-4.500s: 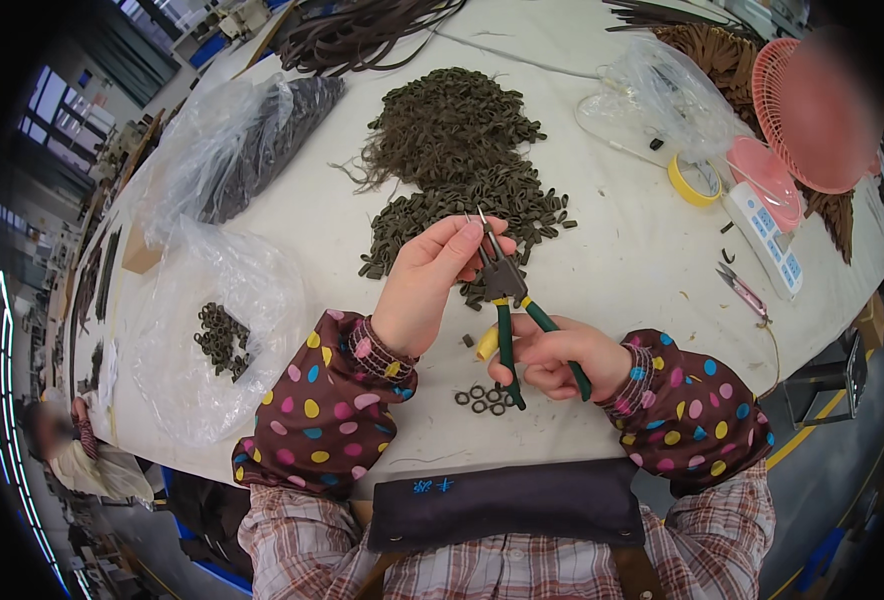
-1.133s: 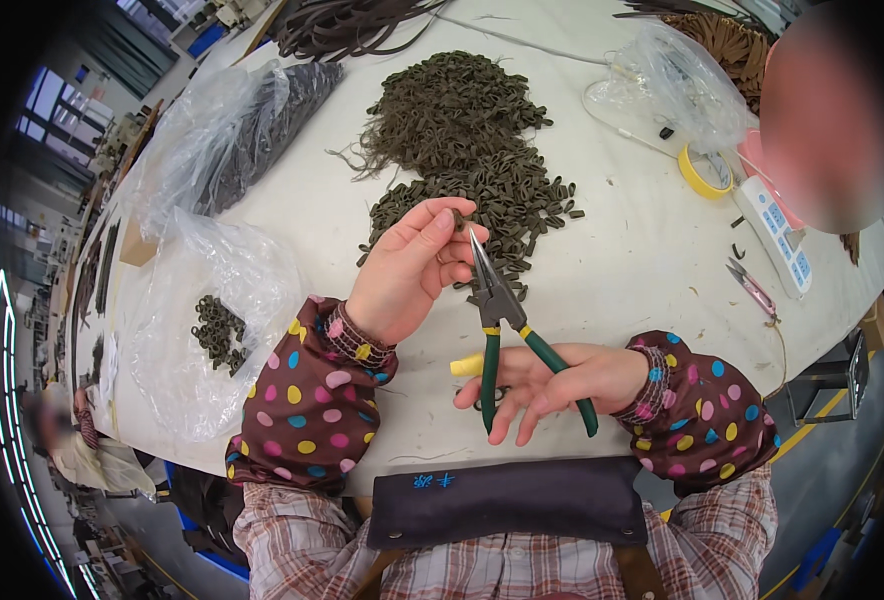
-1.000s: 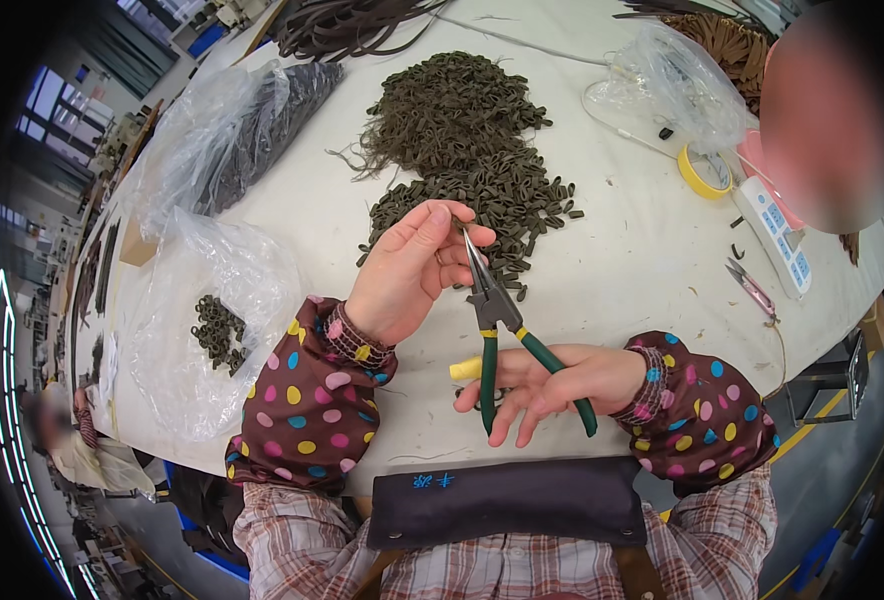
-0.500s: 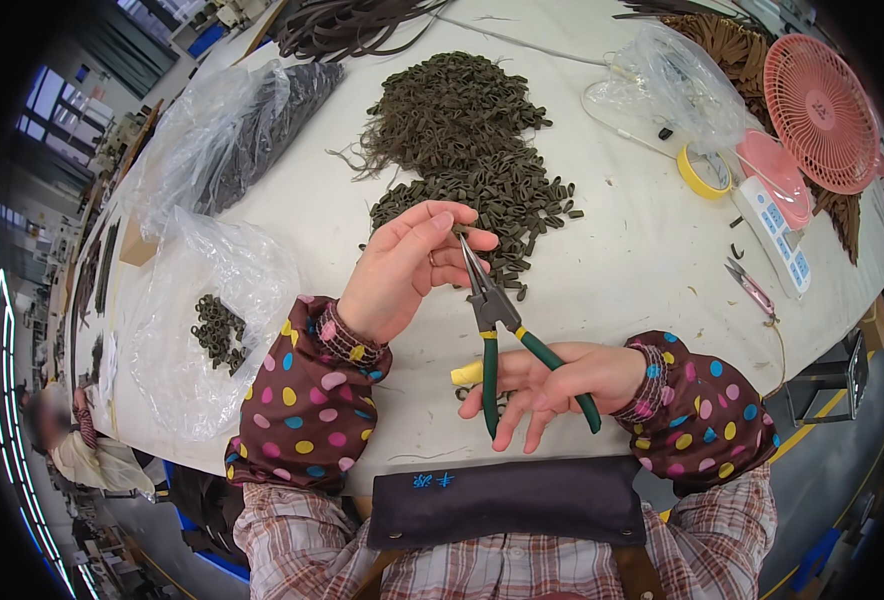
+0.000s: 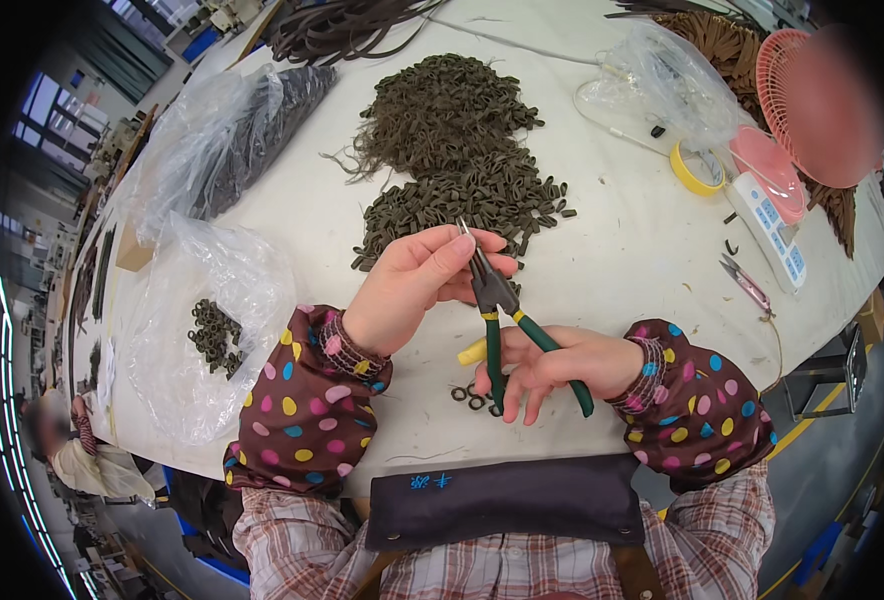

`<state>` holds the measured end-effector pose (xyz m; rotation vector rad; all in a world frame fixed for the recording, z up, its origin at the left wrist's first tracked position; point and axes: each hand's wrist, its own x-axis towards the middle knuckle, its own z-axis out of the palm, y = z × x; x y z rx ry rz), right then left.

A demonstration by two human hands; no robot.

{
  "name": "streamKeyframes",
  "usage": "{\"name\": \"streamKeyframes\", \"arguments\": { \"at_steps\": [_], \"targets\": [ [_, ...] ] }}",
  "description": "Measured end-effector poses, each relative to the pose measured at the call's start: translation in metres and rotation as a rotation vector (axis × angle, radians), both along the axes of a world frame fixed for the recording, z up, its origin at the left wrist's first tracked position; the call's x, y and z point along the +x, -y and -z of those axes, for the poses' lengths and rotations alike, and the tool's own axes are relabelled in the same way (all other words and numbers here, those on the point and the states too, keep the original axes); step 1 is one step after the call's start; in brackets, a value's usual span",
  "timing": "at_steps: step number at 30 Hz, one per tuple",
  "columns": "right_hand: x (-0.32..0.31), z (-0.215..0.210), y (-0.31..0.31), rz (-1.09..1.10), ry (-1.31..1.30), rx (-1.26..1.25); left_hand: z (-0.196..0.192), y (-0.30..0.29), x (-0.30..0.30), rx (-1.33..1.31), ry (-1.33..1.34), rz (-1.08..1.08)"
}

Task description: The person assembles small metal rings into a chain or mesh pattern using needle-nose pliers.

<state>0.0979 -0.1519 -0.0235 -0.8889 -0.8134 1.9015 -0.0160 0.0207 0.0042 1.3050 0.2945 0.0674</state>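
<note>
My right hand (image 5: pixel 577 368) holds a pair of needle-nose pliers (image 5: pixel 495 295) by its green handles, which are spread apart. A yellow cover (image 5: pixel 472 352) sits on one fingertip of that hand. My left hand (image 5: pixel 412 285) is closed in a pinch around the pliers' slim jaws, and the tips poke out past the thumb. Whatever small piece lies between those fingers is hidden. Just beyond is a large heap of dark olive fabric loops (image 5: pixel 452 130). A few small dark rings (image 5: pixel 476 402) lie on the table beneath the right hand.
On the white table (image 5: pixel 622 260), a clear plastic bag (image 5: pixel 252 265) with a small pile of loops (image 5: pixel 216 338) lies left. To the right are yellow tape (image 5: pixel 697 168), a power strip (image 5: pixel 768 230), thread snips (image 5: pixel 747 287) and a pink fan (image 5: pixel 822 110). Dark straps (image 5: pixel 347 30) lie at the back.
My left hand has moved slightly down and right along the pliers' jaws, so the tips now stick out above the thumb. The right hand with the pliers has risen a little.
</note>
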Motion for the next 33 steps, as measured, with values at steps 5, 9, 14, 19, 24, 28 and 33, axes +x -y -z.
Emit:
{"name": "streamKeyframes", "arguments": {
  "at_steps": [5,9,14,19,24,28,33],
  "targets": [
    [0.002,0.003,-0.003,0.010,-0.014,-0.040,0.002,0.003,0.000,-0.016,0.070,-0.056],
    [0.000,-0.002,-0.001,0.067,-0.168,-0.083,0.000,0.004,-0.001,0.051,0.106,-0.143],
    [-0.001,0.008,-0.001,0.124,-0.079,-0.070,-0.002,0.003,0.003,0.021,0.088,-0.123],
    [0.000,0.005,-0.001,0.241,0.048,-0.006,-0.004,0.001,0.010,0.009,0.082,-0.095],
    [0.001,0.005,-0.002,0.293,0.074,0.004,-0.005,0.002,0.019,0.096,0.073,-0.113],
    [0.005,0.001,0.000,0.203,-0.088,-0.039,-0.009,-0.001,0.017,0.016,0.078,-0.064],
    [0.008,0.002,0.002,0.131,-0.220,-0.057,-0.008,-0.001,0.015,-0.012,0.082,-0.049]
  ]
}}
